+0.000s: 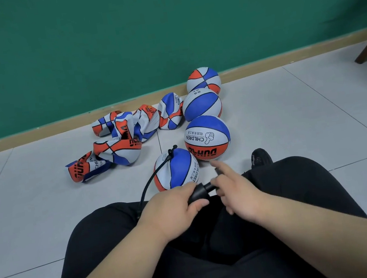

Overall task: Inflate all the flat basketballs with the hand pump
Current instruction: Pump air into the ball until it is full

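Pumping near ball (pixel 175 170) through hose (pixel 147 185), left grip (pixel 172 204) clenched round pump (pixel 200 191) barrel, right grip (pixel 236 190) grasping its handle (pixel 216 172); likely needs more strokes before moving to flat balls (pixel 122 142).

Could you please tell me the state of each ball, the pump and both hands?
hand pump: held over the lap, rod barely out.
nearest basketball: mostly round.
hose: plugged into nearest basketball.
three basketballs behind it: round, inflated.
flat basketballs: crumpled, piled.
left hand: grips pump barrel.
right hand: holds pump handle, forefinger straight.
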